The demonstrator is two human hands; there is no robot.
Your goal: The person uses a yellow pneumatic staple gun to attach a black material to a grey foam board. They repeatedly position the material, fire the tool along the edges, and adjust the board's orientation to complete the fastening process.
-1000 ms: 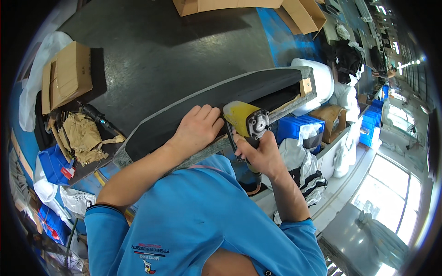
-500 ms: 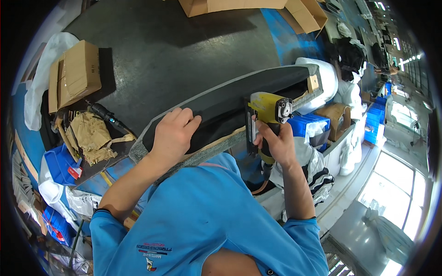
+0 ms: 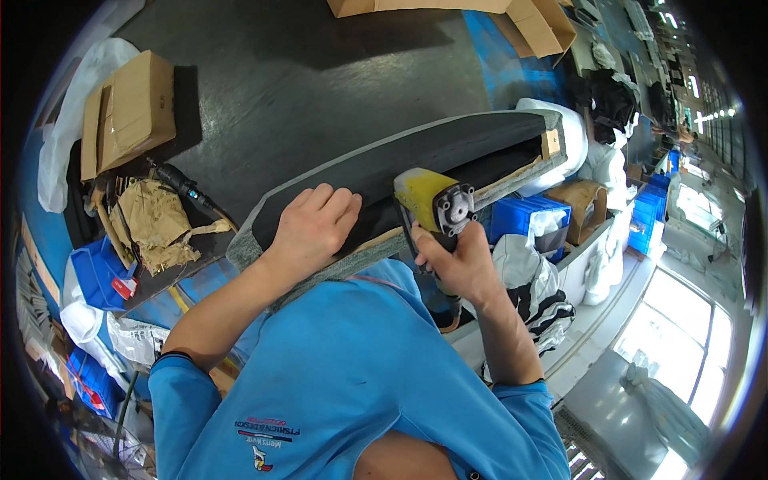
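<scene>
Finger risk: my left hand (image 3: 316, 224) rests near the front of the yellow staple gun (image 3: 428, 200), as I judge the tool to be; a slip or an early squeeze could drive a fastener toward the fingers.
Frame risk: the long padded frame (image 3: 416, 150) could rock or slide if I pressed too hard on its near edge, with only one bare hand steadying it.
Cloth risk: the black cloth (image 3: 370, 218) could pucker if the left hand let go or pulled unevenly.
Hose risk: the brown hose (image 3: 455, 318) below could catch and tug my aim.
Right hand: my right hand (image 3: 462, 260) is wrapped around the staple gun's handle; I can't tell whether the trigger is pressed.
Left hand: knuckles up, fingers curled, set on the cloth by the near edge; I can't tell whether it pinches or merely presses.
Frame: slanted across the near side of the desk (image 3: 240, 104), near edge by the blue shirt (image 3: 320, 352), right end beside a white bag (image 3: 574, 144).
</scene>
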